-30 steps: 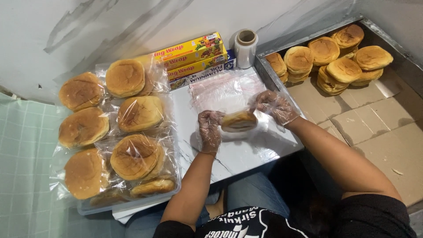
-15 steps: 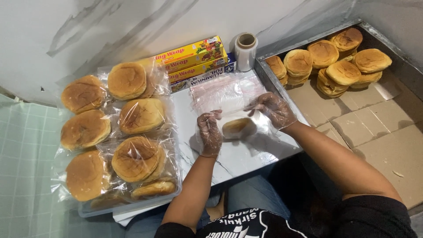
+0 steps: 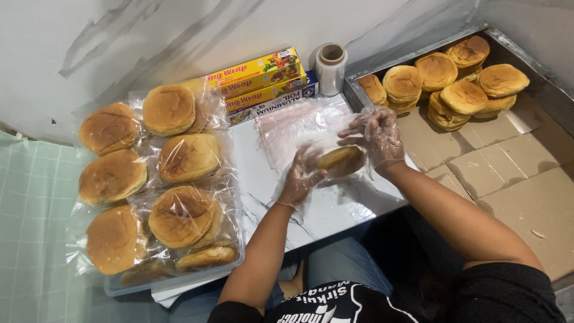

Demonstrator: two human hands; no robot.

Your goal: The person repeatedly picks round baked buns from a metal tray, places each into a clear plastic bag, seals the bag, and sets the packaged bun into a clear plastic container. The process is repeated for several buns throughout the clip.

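Both my hands wear thin clear plastic gloves. My left hand [image 3: 301, 177] and my right hand [image 3: 379, 136] hold one golden bun [image 3: 339, 160] between them, with a clear plastic bag around it, just above a white marble-look board [image 3: 335, 209]. A stack of clear plastic bags [image 3: 293, 128] lies flat on the board just beyond the bun.
Left of the board sits a clear tray [image 3: 173, 278] of several bagged buns [image 3: 185, 157]. At the right, a metal tray [image 3: 418, 51] lined with cardboard holds several unwrapped buns [image 3: 463, 96]. Yellow wrap boxes [image 3: 257, 78] and a film roll [image 3: 330, 69] stand by the wall.
The bun has stayed between my hands over the board, turning a little. My right hand has lifted over its far side and the plastic bag now sits around it.
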